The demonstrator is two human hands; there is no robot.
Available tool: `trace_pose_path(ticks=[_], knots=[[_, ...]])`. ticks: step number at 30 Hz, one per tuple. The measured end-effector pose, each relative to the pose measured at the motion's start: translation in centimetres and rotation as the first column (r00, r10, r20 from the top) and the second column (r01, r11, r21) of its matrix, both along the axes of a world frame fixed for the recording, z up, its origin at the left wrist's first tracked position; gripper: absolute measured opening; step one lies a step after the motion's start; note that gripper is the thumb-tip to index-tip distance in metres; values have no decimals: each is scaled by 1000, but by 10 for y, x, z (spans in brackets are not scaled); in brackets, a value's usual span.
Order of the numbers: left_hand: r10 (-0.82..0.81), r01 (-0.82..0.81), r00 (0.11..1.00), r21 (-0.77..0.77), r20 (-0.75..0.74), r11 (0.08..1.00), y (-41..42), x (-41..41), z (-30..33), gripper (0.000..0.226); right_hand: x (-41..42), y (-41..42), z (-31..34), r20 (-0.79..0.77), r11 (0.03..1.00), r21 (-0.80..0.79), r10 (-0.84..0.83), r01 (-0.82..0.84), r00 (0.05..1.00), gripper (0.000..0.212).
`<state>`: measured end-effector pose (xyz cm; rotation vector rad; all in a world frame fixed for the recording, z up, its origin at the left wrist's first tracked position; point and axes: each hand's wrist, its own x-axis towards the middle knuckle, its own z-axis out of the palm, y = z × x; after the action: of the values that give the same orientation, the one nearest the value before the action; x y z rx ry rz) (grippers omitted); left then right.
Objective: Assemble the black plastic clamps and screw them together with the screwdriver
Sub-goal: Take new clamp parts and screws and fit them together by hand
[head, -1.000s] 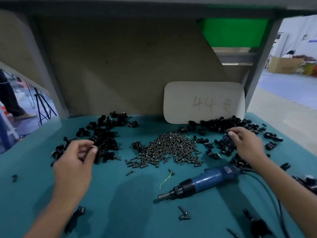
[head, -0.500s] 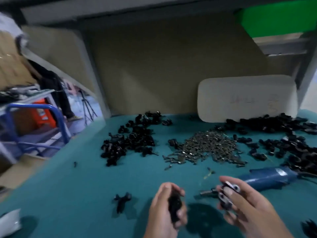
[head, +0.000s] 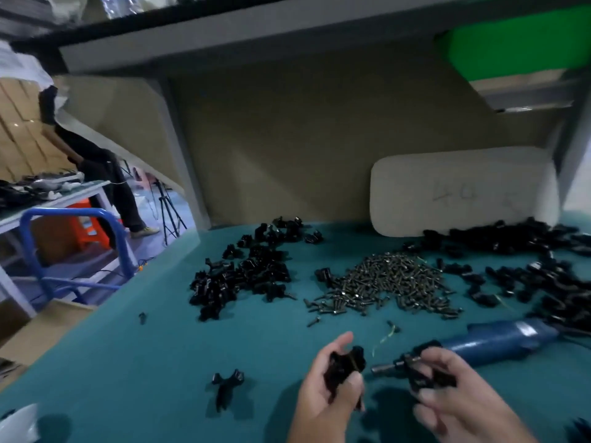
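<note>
Here, from the head camera, the left hand (head: pixel 332 388) curls around one black clamp piece (head: pixel 343 367), and the right hand (head: pixel 460 398), just beside it, pinches a second clamp half (head: pixel 425 375). The blue screwdriver (head: pixel 499 342) lies just beyond the right hand; the screw pile (head: pixel 387 282) sits farther ahead. The pieces look light, stiff and smooth, probably best pinched by their outer edges.

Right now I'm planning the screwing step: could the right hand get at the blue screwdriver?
Probably yes, once freed. The screwdriver lies on the mat just beyond the right hand with nothing between, but that hand's grip holds a black clamp piece.
</note>
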<state>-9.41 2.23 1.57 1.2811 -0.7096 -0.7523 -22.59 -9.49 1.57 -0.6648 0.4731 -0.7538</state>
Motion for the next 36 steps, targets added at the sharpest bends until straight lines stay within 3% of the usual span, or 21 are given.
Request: trace_pose_path(ticks=[4, 10, 18, 24, 27, 31, 33, 36], knots=[[84, -78, 992, -70, 92, 995, 1, -11, 1, 46, -11, 6, 14, -99, 977, -200, 55, -74, 994, 47], [20, -13, 995, -64, 101, 998, 0, -15, -3, 48, -20, 13, 24, -203, 948, -291, 74, -132, 976, 32], [-22, 25, 960, -9, 280, 1000, 3, -8, -11, 60, -22, 18, 24, -200, 948, -259, 136, -186, 970, 37], [-133, 141, 983, -54, 128, 989, 3, -11, -7, 58, -23, 18, 24, -158, 970, -81, 217, -231, 963, 25], [-124, 135, 983, -78, 133, 988, 3, -12, -8, 56, -25, 17, 27, -112, 968, -55, 238, -245, 965, 6], [-96, 106, 983, -56, 155, 993, 5, -14, -7, 41, -26, 16, 24, -158, 941, -191, 251, -279, 955, 15], [-81, 92, 984, -61, 160, 994, 5, -15, -8, 38, -26, 18, 21, -232, 930, -295, 153, -219, 961, 24], [-52, 73, 974, -88, 218, 993, 3, -15, -10, 36, -25, 21, 19, -378, 790, -583, -56, -191, 924, 26]])
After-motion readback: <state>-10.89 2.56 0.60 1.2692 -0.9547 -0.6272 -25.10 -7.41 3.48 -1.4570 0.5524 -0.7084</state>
